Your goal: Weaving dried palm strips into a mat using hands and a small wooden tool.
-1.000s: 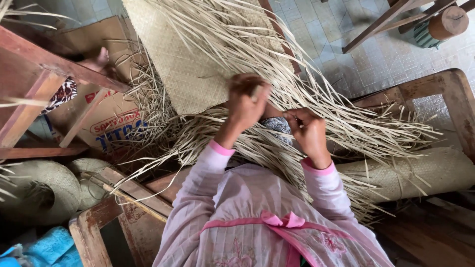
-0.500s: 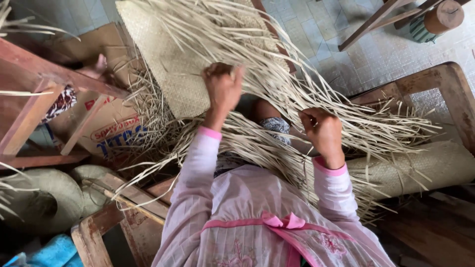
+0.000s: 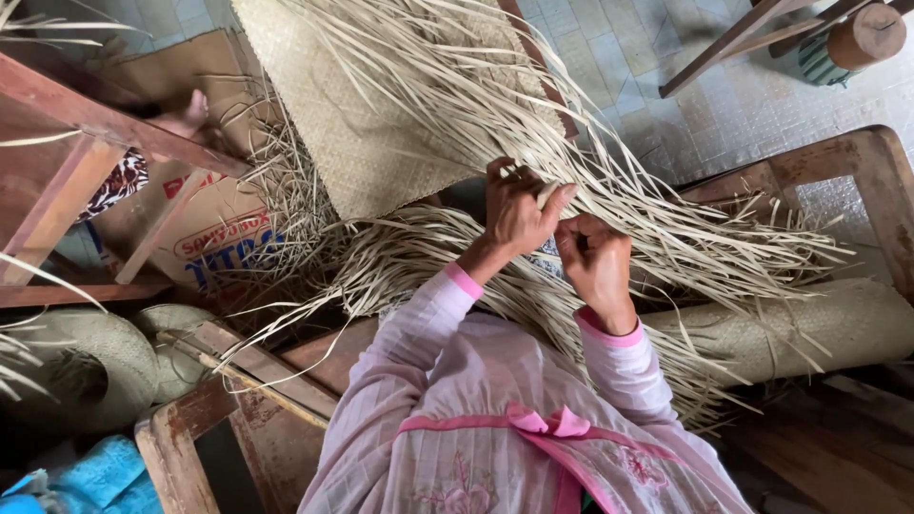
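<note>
The dry straw strips [image 3: 609, 181] fan out from the woven mat [image 3: 381, 124], just above the lap. They look light, springy and easily split, best pinched near the woven edge. The left hand [image 3: 519, 214] pinches 1 strip; the right hand [image 3: 595, 262] is closed around others.

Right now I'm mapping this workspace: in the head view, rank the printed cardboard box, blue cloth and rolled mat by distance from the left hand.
1. Printed cardboard box, left of the left hand.
2. Rolled mat, far right.
3. Blue cloth, bottom-left corner.
</note>
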